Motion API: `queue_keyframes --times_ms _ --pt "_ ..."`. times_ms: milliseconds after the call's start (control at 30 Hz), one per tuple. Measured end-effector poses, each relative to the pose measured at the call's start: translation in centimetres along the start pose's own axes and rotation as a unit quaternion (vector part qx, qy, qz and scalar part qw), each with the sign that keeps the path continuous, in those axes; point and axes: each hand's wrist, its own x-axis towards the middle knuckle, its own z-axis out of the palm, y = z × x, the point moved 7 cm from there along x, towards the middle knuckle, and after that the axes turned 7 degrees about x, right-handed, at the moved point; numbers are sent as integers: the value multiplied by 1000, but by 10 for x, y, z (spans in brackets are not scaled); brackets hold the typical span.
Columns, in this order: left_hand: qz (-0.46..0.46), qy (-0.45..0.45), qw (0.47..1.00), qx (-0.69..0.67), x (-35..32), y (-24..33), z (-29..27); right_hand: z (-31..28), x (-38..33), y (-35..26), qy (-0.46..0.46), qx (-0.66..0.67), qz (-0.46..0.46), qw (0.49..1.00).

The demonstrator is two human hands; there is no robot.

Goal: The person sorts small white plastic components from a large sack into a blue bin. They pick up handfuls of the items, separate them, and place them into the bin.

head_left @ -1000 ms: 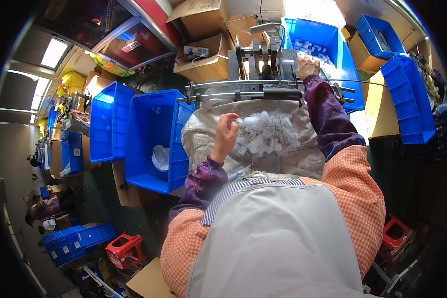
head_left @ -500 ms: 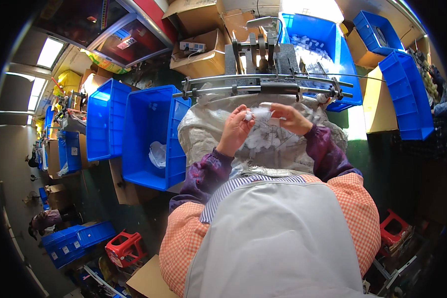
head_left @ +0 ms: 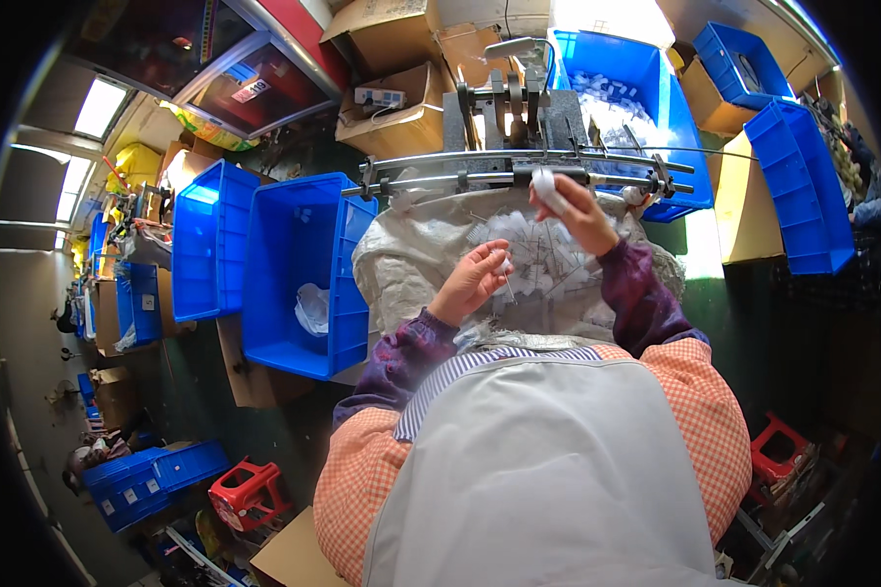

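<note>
My right hand [head_left: 581,217] is closed round a white rounded piece [head_left: 548,192] and holds it up just in front of the metal bars of a bench machine [head_left: 514,103]. Lower and to the left, the fingers of my left hand [head_left: 466,284] pinch a small white piece [head_left: 503,264] with a thin wire pointing down from it. Between and beyond the hands lies a pile of white pieces and thin wires [head_left: 538,252], heaped on a grey woven sack [head_left: 396,245] that spreads before me. The exact kind of the white pieces is too small to tell.
Behind the machine on the right stands a blue bin [head_left: 690,127] of white pieces. At my left a blue crate [head_left: 338,303] contains a white plastic bag [head_left: 311,309]. Cardboard boxes [head_left: 396,117] rise at the back left. Red stools [head_left: 250,492] are on the floor behind me.
My hands have come apart. The right has lifted toward the machine's bars with the white rounded piece; the left has dropped nearer to me, with a small white piece and wire.
</note>
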Motion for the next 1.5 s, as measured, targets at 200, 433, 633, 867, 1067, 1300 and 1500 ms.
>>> queue_keyframes --times_ms 200,433,633,867,1067,1300,1500 --pt "-10 11 998 59 1 0 3 -122 75 -14 231 -602 -68 761" --pt "3 33 997 75 0 3 -3 -125 116 -2 199 -760 -34 617" --pt "-2 42 996 76 -1 1 -6 -125 124 1 187 -773 -25 605" --pt "-3 51 996 76 -3 2 -9 -129 127 3 178 -766 -26 617" --pt "0 54 996 67 -4 2 -12 -127 128 4 177 -788 -20 590" --pt "4 59 996 67 -6 1 -17 -126 128 5 167 -769 -33 616" --pt "0 64 996 68 -7 0 -16 -137 134 8 174 -736 33 653"
